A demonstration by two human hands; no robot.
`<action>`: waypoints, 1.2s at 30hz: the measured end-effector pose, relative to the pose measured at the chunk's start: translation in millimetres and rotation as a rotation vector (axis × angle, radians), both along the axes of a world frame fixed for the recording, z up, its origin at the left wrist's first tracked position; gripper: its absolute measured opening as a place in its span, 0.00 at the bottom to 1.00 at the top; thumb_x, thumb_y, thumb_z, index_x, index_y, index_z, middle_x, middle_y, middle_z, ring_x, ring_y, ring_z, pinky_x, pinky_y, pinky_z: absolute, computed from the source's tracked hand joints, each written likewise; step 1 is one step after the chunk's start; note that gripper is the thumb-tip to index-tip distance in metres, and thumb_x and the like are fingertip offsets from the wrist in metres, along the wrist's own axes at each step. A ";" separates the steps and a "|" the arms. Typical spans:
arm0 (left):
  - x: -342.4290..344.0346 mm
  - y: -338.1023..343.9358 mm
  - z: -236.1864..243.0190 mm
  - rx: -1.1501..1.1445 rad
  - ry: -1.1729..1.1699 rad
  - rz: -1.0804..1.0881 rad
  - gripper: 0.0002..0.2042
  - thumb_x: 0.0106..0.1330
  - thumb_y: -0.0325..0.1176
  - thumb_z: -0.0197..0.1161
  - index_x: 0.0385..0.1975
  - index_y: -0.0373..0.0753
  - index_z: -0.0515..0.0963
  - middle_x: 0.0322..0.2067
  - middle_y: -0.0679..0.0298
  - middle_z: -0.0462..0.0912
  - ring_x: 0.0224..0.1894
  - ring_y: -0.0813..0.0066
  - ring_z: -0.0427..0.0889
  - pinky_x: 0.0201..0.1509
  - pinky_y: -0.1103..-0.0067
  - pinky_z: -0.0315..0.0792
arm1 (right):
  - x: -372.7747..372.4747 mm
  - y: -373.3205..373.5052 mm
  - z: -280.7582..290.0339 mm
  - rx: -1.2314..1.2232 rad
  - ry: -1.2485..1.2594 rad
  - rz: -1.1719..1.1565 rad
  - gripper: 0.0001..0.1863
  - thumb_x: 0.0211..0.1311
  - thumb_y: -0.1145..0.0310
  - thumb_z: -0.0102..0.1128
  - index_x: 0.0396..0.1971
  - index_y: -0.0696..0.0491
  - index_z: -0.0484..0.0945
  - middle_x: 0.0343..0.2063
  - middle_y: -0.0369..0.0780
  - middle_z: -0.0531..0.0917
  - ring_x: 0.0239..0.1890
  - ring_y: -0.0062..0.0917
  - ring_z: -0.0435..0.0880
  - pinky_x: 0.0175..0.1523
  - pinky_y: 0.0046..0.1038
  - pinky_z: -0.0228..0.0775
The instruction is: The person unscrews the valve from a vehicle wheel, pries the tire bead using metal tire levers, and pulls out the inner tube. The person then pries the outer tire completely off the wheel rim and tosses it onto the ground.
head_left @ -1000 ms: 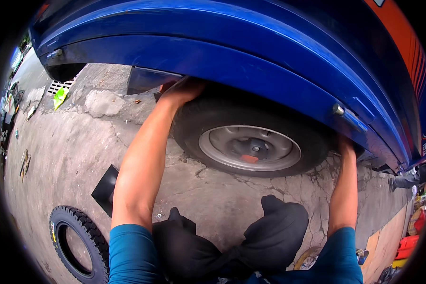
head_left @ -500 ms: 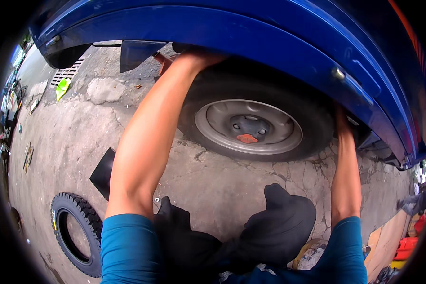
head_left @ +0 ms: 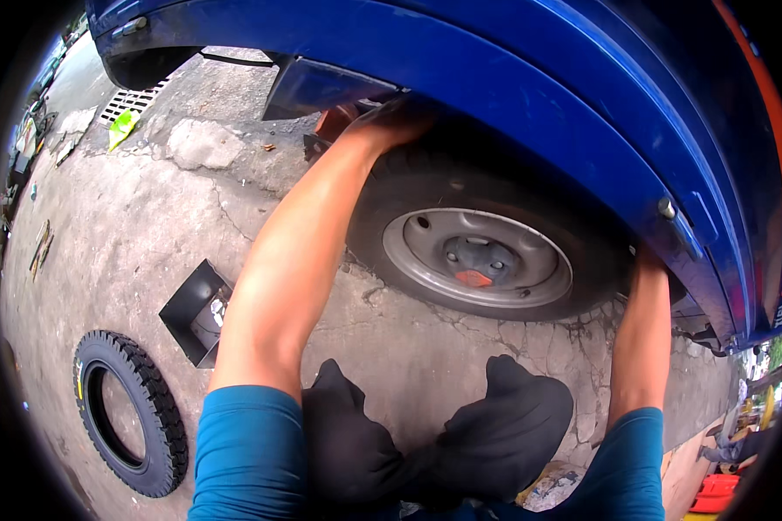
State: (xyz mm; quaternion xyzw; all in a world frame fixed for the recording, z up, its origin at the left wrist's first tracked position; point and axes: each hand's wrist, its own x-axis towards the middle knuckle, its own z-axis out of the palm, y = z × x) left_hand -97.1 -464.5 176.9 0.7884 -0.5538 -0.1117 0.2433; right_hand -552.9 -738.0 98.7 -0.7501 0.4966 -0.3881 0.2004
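A wheel with a black tyre [head_left: 599, 252] and a grey steel rim [head_left: 543, 260] stands under the side of a blue vehicle body [head_left: 495, 82]. My left hand [head_left: 398, 122] reaches over the tyre's upper left, beneath the panel's lower edge. Its fingers are lost in the shadow there. At the tyre's right side, my right hand [head_left: 650, 260] goes up behind the panel, which covers its fingers. The hub [head_left: 478, 255] is dark with an orange-red patch on its lower part. Whether either hand grips the tyre is hidden.
A loose knobbly tyre [head_left: 167, 417] lies on the cracked concrete at lower left. Near it is an open black box [head_left: 191, 304] with small items inside. A drain grate [head_left: 130, 102] and a yellow-green scrap [head_left: 123, 128] are farther off. Red objects [head_left: 715, 492] sit at lower right.
My view has shifted, so the wheel appears lower and farther right. More of the black box shows beside my left arm. Both hands stay at the wheel's sides, under the panel.
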 end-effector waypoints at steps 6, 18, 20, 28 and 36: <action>14.1 -12.7 -24.1 -0.229 0.223 -0.260 0.28 0.69 0.52 0.39 0.64 0.41 0.57 0.67 0.61 0.54 0.68 0.70 0.54 0.68 0.75 0.53 | 13.6 7.9 -7.0 -0.035 -0.003 0.049 0.33 0.67 0.47 0.42 0.62 0.57 0.61 0.58 0.44 0.68 0.60 0.32 0.67 0.64 0.31 0.57; 22.8 8.4 -65.6 -0.555 0.450 -0.100 0.22 0.68 0.47 0.42 0.53 0.39 0.72 0.52 0.49 0.74 0.56 0.53 0.71 0.59 0.68 0.64 | -16.9 29.4 16.4 -0.011 -0.043 0.081 0.35 0.66 0.45 0.43 0.61 0.58 0.61 0.57 0.45 0.69 0.59 0.33 0.67 0.64 0.32 0.57; 24.0 3.9 -53.9 -0.574 0.455 -0.235 0.20 0.68 0.44 0.46 0.53 0.40 0.72 0.53 0.51 0.74 0.57 0.55 0.70 0.60 0.68 0.63 | -13.5 27.3 28.1 -0.016 -0.026 0.095 0.35 0.65 0.45 0.43 0.61 0.58 0.61 0.57 0.46 0.69 0.59 0.34 0.67 0.63 0.33 0.57; -3.6 -35.7 -38.7 -1.002 0.261 -0.078 0.17 0.65 0.42 0.51 0.51 0.45 0.74 0.53 0.59 0.74 0.58 0.62 0.70 0.61 0.69 0.63 | 1.2 29.4 95.1 -0.076 0.070 0.135 0.36 0.65 0.44 0.43 0.61 0.59 0.61 0.57 0.46 0.69 0.59 0.35 0.67 0.63 0.34 0.58; -4.2 4.4 -18.9 -0.388 0.417 -0.199 0.19 0.60 0.37 0.48 0.50 0.47 0.77 0.54 0.64 0.76 0.57 0.68 0.73 0.61 0.74 0.61 | 8.0 42.0 105.1 -0.080 0.089 0.100 0.37 0.64 0.42 0.43 0.60 0.60 0.62 0.56 0.47 0.69 0.59 0.36 0.68 0.63 0.35 0.58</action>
